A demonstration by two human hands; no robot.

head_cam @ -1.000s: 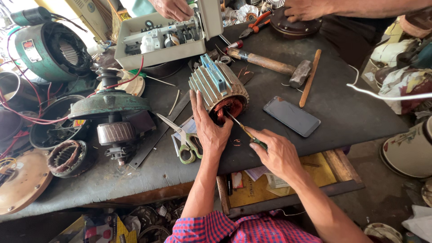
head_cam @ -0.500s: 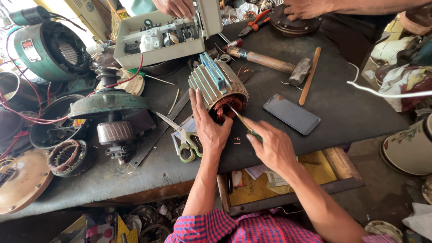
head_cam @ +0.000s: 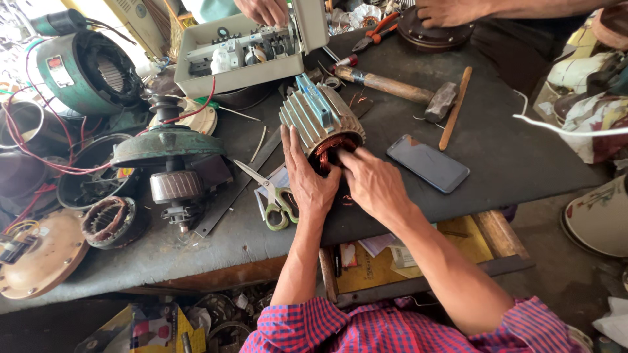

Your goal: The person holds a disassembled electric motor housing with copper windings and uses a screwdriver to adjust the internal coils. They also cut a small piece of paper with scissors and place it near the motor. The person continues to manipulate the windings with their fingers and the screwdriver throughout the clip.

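Right now both my hands are at the motor core (head_cam: 320, 121) lying mid-desk (head_cam: 510, 157): left hand (head_cam: 307, 183) flat and open, steadying its mouth, right hand (head_cam: 373, 183) with fingers pinched on the copper windings (head_cam: 330, 145). Next calls for careful, even tugging.

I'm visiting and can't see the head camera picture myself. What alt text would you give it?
A person's left hand and right hand press at the copper windings in the open end of a finned grey motor stator lying on a dark workbench. Scissors, a hammer and a dark phone lie nearby; other people's hands work at the far edge.
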